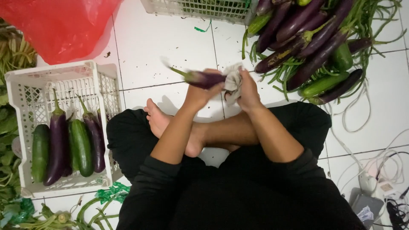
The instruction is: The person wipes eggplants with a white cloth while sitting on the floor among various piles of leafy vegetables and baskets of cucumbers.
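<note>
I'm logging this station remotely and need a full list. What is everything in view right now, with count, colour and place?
long slim eggplant: one, purple, held at centre.
crumpled cloth: one, whitish, against that eggplant.
slotted plastic crate: one, white, left; holds about three purple eggplants and two green cucumbers.
loose vegetable pile: many purple eggplants, a few green cucumbers, green long beans, top right.
plastic bag: one, red, top left.
second slotted basket: one, white, top edge.
leafy greens: green, far left.
cables: several, white, lower right.
tiled floor: white.
left hand: grip on eggplant.
right hand: grip on cloth.
bare foot: one, centre.
</note>
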